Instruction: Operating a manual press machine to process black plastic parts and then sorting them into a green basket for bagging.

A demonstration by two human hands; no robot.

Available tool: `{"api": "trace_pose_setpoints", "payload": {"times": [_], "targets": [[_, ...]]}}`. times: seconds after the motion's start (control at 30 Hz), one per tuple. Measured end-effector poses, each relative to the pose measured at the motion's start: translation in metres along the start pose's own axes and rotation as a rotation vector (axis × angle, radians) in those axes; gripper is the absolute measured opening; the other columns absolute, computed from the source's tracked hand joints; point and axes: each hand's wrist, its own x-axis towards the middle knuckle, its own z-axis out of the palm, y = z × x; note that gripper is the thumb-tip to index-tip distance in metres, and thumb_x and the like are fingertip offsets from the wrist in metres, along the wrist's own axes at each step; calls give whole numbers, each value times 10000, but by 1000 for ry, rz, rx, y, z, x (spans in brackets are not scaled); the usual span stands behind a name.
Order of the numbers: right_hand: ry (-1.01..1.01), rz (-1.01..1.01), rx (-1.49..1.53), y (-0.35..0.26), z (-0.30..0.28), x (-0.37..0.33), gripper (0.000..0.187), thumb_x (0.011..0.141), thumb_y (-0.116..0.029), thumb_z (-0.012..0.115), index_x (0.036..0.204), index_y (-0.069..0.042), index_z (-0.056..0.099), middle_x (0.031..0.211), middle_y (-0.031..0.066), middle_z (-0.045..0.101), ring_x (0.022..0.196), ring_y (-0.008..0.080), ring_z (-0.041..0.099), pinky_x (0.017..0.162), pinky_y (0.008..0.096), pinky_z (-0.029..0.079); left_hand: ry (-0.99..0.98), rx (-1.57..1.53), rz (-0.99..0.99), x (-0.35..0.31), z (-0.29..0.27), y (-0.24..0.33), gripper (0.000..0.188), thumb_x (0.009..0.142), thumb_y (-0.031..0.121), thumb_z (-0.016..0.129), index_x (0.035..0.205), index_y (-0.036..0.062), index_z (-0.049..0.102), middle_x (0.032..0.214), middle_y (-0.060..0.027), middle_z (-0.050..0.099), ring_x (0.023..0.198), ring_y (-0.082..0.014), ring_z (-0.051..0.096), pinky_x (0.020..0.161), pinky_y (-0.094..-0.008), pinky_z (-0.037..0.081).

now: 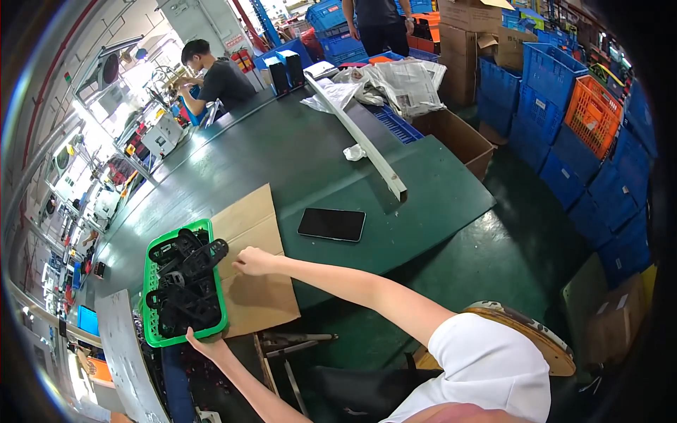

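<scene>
A green plastic basket (151, 337) full of black plastic parts (185, 282) sits at the near left edge of the dark green table (296, 158). My left hand (204, 345) grips the basket's near rim from below. My right hand (252, 261) rests beside the basket's right side, on a brown cardboard sheet (255, 296), fingers curled toward a black part that sticks over the rim. It seems to hold nothing.
A black phone (331, 224) lies on the table right of the cardboard. A long pale metal bar (360, 137) runs across the far table, with crumpled paper (355, 151) and plastic bags. Blue and orange crates stand at right. One person sits far left, another stands behind.
</scene>
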Motion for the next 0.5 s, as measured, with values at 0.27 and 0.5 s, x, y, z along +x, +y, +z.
{"api": "trace_pose_setpoints", "payload": {"times": [0.27, 0.5], "targets": [[410, 46, 319, 26, -25, -14, 386, 861, -233, 445, 601, 38, 537, 557, 158, 550, 508, 262, 534, 518, 378, 396, 38, -8, 170, 24, -18, 1, 317, 768, 301, 475, 965, 57, 523, 1087, -151, 470, 1002, -293, 480, 799, -433, 443], [587, -35, 7, 19, -48, -17, 320, 781, -317, 570, 849, -5, 564, 929, 178, 559, 844, 287, 532, 711, 376, 431, 55, 138, 312, 28, -26, -5, 323, 806, 315, 433, 984, 58, 509, 1062, -130, 464, 994, -275, 464, 850, -375, 411]]}}
